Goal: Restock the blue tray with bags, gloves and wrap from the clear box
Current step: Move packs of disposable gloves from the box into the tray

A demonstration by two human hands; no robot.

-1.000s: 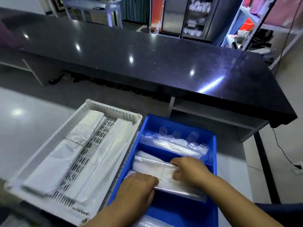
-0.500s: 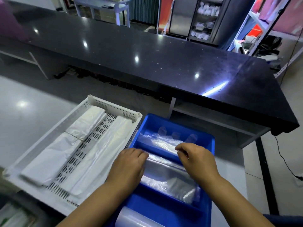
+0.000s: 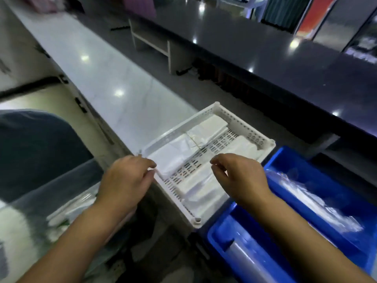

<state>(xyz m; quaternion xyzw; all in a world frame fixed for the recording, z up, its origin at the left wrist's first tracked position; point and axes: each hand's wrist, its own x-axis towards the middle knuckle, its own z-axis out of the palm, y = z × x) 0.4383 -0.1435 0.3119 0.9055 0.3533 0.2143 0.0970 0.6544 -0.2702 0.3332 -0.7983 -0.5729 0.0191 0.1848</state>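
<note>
Two hands: left hand (image 3: 126, 180), right hand (image 3: 242, 178); one basket (image 3: 179, 128); one blue tray (image 3: 213, 237); one wrap roll (image 3: 255, 260).

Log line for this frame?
left hand: empty, at white slotted plastic basket | right hand: empty, over basket | blue plastic tray: clear bags, wrap roll

1. Right of the white basket (image 3: 206, 113), the blue tray (image 3: 222, 227) is cut off at right and bottom.
2. Its wrap roll (image 3: 251, 262) runs off the bottom edge.
3. Left of the basket, the clear box (image 3: 26, 227) is blurred.
</note>
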